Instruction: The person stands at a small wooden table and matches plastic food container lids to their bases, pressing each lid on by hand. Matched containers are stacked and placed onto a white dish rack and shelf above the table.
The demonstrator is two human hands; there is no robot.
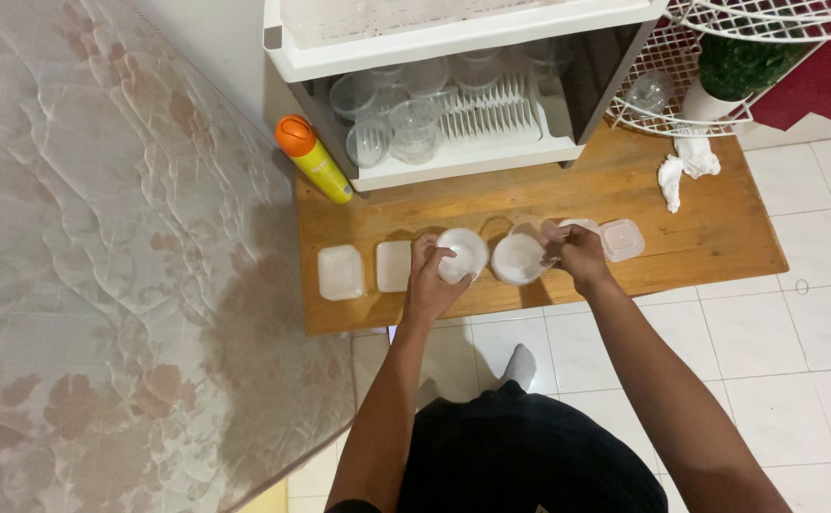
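From the head camera, looking straight down, the left hand [428,277] is curled around a round translucent plastic container [462,254], fingers wrapped over its near rim and thumb on the side, so the hand is closed on it. The container is milky white and tilted so its open mouth faces up toward the camera. It sits just above the front part of a low wooden board [624,190] that lies on the white tiled floor [795,351].

The right hand [579,255] is closed on a second round container [518,258] of the same cloudy plastic, gripping it from the right edge; this one is also tipped toward the camera, and the two containers are just beside each other, between the hands.

Along the board lie flat pieces of the same pale plastic: a squarish lid [340,272] at the far left, another lid [393,266] near the left hand, and a squarish container [622,238] just beyond the right hand. Behind them stands a white dish rack [453,104] holding clear cups, with an orange-capped yellow spray can [313,158] beside it. A patterned mattress [102,237] fills the left side
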